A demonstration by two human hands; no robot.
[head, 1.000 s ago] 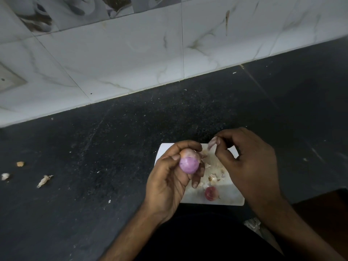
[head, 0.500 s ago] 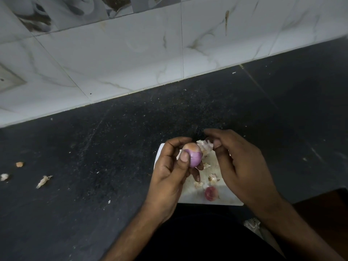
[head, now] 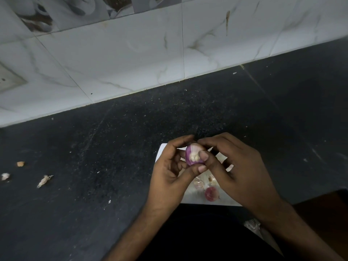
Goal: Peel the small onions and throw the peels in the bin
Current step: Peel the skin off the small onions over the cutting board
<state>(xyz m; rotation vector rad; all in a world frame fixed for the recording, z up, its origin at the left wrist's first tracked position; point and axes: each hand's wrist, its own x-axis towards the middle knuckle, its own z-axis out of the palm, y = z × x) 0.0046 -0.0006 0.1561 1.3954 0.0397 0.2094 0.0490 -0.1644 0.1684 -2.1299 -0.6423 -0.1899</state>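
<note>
A small purple onion (head: 192,154) with a pale root end facing me is held above a white board (head: 162,150). My left hand (head: 169,174) grips it from the left with curled fingers and thumb. My right hand (head: 237,170) pinches the same onion from the right, thumb on its front. A second small reddish onion (head: 211,194) lies on the board near its front edge. Loose peel pieces (head: 198,184) lie on the board between my hands. No bin is in view.
The board sits at the front edge of a dark speckled counter (head: 113,147). Three peel scraps (head: 44,180) lie on the counter at far left. A white marbled tile wall (head: 131,53) rises behind. A crumpled packet (head: 252,224) shows below the counter edge.
My right hand has moved left from beside the onion and now pinches it. The onion has been turned so that its pale root end faces me.
</note>
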